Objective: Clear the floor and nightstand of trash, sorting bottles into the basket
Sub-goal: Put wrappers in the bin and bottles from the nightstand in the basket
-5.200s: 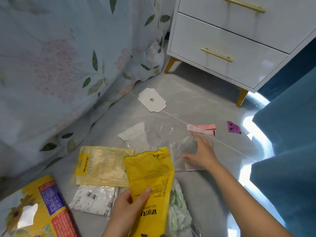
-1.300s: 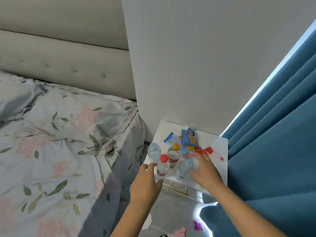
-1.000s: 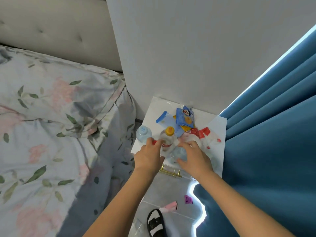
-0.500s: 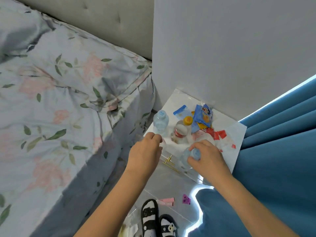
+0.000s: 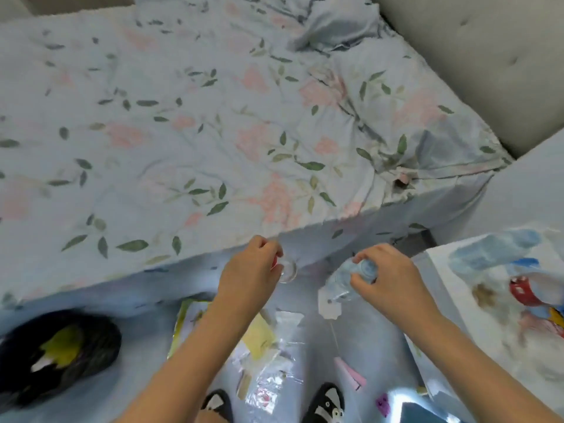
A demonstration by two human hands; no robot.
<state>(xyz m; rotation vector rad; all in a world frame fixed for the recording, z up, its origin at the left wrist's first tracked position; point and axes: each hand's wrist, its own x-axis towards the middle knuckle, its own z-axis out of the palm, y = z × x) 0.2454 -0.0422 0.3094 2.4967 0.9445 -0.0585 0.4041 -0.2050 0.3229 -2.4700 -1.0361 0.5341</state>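
both hands [image 5: 248,277] [image 5: 389,274] grip clear bottles [image 5: 287,270] [image 5: 343,279].

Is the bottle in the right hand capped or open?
Capped, apparently: the right hand grips the clear bottle around a pale blue cap, body pointing down toward the floor. Blur prevents certainty.

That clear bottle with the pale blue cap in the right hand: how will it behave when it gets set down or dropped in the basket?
The clear bottle looks empty, so it is probably light. Its thin walls may crumple under the right hand. Being round, it would likely roll if laid down.
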